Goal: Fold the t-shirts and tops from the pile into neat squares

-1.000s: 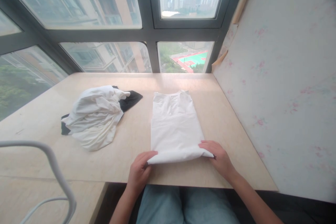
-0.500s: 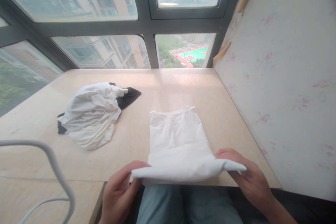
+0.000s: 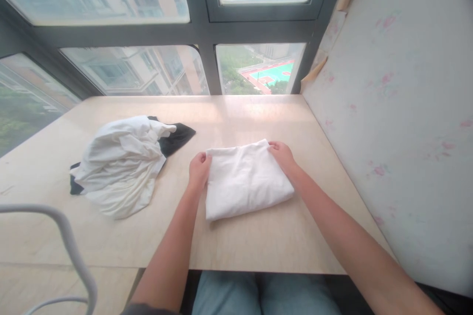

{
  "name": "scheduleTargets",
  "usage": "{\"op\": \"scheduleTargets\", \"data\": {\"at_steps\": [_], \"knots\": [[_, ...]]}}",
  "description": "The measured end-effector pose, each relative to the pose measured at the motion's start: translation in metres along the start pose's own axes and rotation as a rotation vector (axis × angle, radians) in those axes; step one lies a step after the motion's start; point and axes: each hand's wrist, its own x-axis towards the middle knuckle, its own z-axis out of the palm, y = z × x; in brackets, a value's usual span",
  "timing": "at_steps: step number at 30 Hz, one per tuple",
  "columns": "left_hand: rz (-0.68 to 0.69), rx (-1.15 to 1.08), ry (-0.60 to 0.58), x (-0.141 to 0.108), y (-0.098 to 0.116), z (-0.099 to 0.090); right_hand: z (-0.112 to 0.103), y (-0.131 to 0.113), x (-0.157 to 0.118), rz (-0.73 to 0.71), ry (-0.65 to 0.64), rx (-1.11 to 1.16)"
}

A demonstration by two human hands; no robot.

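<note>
A white garment [image 3: 247, 179] lies folded into a rough rectangle on the pale wooden surface in front of me. Its exact kind does not show in this folded state. My left hand [image 3: 199, 171] pinches its far left corner, fingers curled against the fabric. At the far right corner, the fingers of my right hand [image 3: 283, 155] are closed on the folded edge. The near edge of the cloth rests slanted, its right end farther from me than its left.
To the left lies a crumpled heap of white cloth [image 3: 123, 165] with black fabric [image 3: 177, 138] beneath it. A bent white tube [image 3: 70, 241] rises at the near left. Windows stand behind the wooden surface [image 3: 236, 251], and a flowered wall [image 3: 414, 147] borders the right.
Both hands have moved from the near edge to the far edge, carrying the lower part of the white garment over its upper part. The garment now covers a shorter area.
</note>
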Motion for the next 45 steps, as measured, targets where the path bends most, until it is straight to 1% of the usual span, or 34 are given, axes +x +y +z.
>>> {"op": "scheduleTargets", "data": {"at_steps": [3,5,9,11,15,18,20,21,23,24,26,28,31,33,35,37,42,45], "knots": [[-0.020,-0.002,-0.018,0.004,-0.009,0.000,0.001,0.013,0.004,0.010,0.034,-0.001],[-0.037,-0.018,-0.035,0.003,-0.011,0.000,-0.001,0.016,0.002,0.003,0.028,0.021],[-0.074,-0.043,-0.057,0.000,-0.007,-0.001,-0.005,0.011,-0.006,-0.022,0.015,0.104],[-0.095,-0.042,-0.071,-0.006,-0.003,-0.004,-0.008,0.008,-0.012,-0.014,0.026,0.087],[-0.156,-0.018,-0.115,-0.031,0.004,-0.018,-0.019,0.009,-0.033,0.009,0.012,-0.006],[-0.257,0.020,-0.211,-0.058,0.007,-0.030,-0.029,0.012,-0.055,0.076,-0.011,-0.049],[-0.311,0.048,-0.293,-0.076,0.008,-0.037,-0.034,0.013,-0.070,0.143,-0.076,-0.073],[-0.317,0.065,-0.322,-0.084,0.008,-0.039,-0.036,0.013,-0.077,0.152,-0.124,-0.083],[-0.298,0.099,-0.351,-0.097,0.007,-0.044,-0.039,0.013,-0.088,0.113,-0.213,-0.088],[-0.280,0.112,-0.348,-0.102,0.006,-0.046,-0.041,0.014,-0.093,0.084,-0.240,-0.085],[-0.256,0.118,-0.324,-0.111,0.003,-0.049,-0.043,0.018,-0.100,0.056,-0.241,-0.075],[-0.255,0.118,-0.286,-0.119,0.000,-0.050,-0.045,0.024,-0.106,0.070,-0.184,-0.084],[-0.246,0.147,-0.233,-0.131,-0.003,-0.051,-0.050,0.032,-0.118,0.053,-0.094,-0.197],[-0.251,0.122,-0.241,-0.139,-0.004,-0.051,-0.053,0.034,-0.127,0.010,-0.079,-0.302],[-0.277,0.061,-0.274,-0.145,-0.005,-0.051,-0.056,0.034,-0.136,-0.029,-0.065,-0.402],[-0.294,0.033,-0.293,-0.150,-0.007,-0.052,-0.057,0.033,-0.145,-0.046,-0.041,-0.497],[-0.248,0.169,-0.237,-0.157,-0.017,-0.053,-0.055,0.037,-0.158,-0.009,0.003,-0.684],[-0.235,0.230,-0.225,-0.156,-0.016,-0.053,-0.056,0.036,-0.154,0.043,-0.012,-0.761]]}}
